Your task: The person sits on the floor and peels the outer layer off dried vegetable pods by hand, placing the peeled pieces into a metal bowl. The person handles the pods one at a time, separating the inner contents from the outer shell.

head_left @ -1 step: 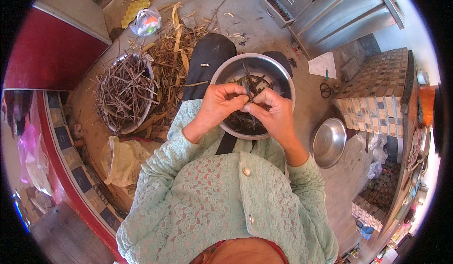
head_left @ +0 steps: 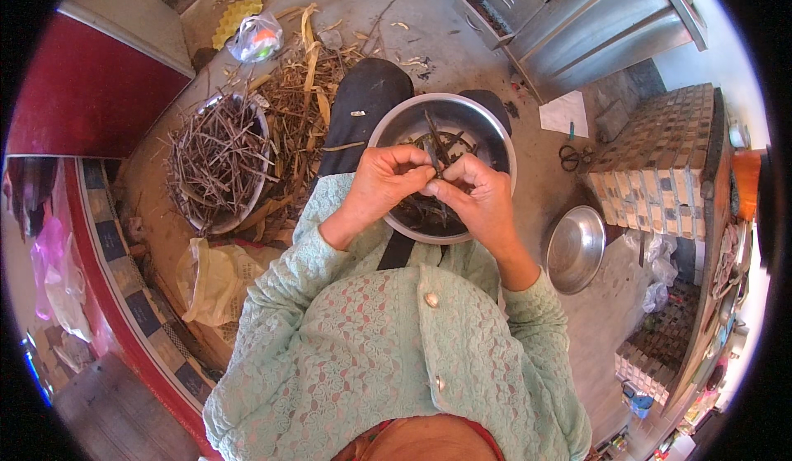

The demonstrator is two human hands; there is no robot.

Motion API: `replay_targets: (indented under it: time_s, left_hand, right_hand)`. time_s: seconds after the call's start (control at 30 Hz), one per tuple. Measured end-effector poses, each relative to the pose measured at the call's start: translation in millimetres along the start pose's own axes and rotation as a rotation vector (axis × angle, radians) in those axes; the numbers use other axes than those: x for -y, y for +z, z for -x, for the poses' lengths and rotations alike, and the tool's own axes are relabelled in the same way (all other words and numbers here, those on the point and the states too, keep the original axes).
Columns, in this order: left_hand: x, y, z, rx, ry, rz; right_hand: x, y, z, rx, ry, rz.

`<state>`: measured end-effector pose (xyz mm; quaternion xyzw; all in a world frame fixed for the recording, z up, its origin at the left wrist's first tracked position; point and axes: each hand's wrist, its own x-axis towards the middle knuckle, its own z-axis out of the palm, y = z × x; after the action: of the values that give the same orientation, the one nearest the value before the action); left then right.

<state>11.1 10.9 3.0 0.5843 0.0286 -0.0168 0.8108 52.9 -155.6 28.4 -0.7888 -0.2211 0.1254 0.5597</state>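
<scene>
A round metal basin point(head_left: 498, 135) rests on my lap. Over its middle, my left hand point(head_left: 381, 182) and my right hand point(head_left: 480, 203) meet, thumbs and fingers pinched on a thin, dark, dry pod-like strip point(head_left: 431, 135). One end of the strip points away from me; my fingertips hide part of it, so its exact kind is not plain. Below, more dark dry pieces point(head_left: 425, 214) lie in the basin, partly covered by my hands.
To the left stands a basin heaped with dry sticks point(head_left: 216, 160), beside a loose pile of dry stalks point(head_left: 301, 90). A pale plastic bag point(head_left: 216, 284) lies nearer. At right are an empty metal bowl point(head_left: 575, 249), scissors point(head_left: 569, 157) and a tiled block point(head_left: 652, 160).
</scene>
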Motion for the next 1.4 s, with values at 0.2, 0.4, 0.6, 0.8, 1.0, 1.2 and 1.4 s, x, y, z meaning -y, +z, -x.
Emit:
replay_targets:
  time_s: [0.2, 0.4, 0.6, 0.8, 1.0, 1.2, 1.4]
  left_hand:
    - [2.2, -1.2, -0.8, 0.015, -0.022, 0.034]
    - [6.4, -3.6, -1.4, 0.027, -0.039, 0.047]
    - [8.4, -0.9, -0.9, 0.001, -0.038, 0.024]
    - [17.4, 1.8, 0.1, -0.048, 0.008, -0.058]
    - [23.6, 2.9, -0.3, -0.067, 0.068, -0.175]
    - [21.4, 1.2, -2.8, -0.025, 0.102, -0.122]
    - [10.1, 1.2, -2.1, 0.012, 0.0, -0.023]
  right_hand:
    - [-1.1, 0.5, 0.0, -0.004, -0.014, 0.005]
    - [0.3, 2.6, 0.7, -0.029, -0.022, 0.062]
    - [-2.9, 5.2, 2.9, -0.036, -0.064, 0.133]
    - [-8.8, 11.3, 4.7, -0.075, -0.102, 0.135]
    - [-6.9, 15.3, 5.3, -0.104, -0.143, 0.201]
    - [-5.7, 12.7, 5.3, -0.038, -0.071, 0.138]
    - [-12.3, 4.5, 4.6, 0.038, 0.049, -0.046]
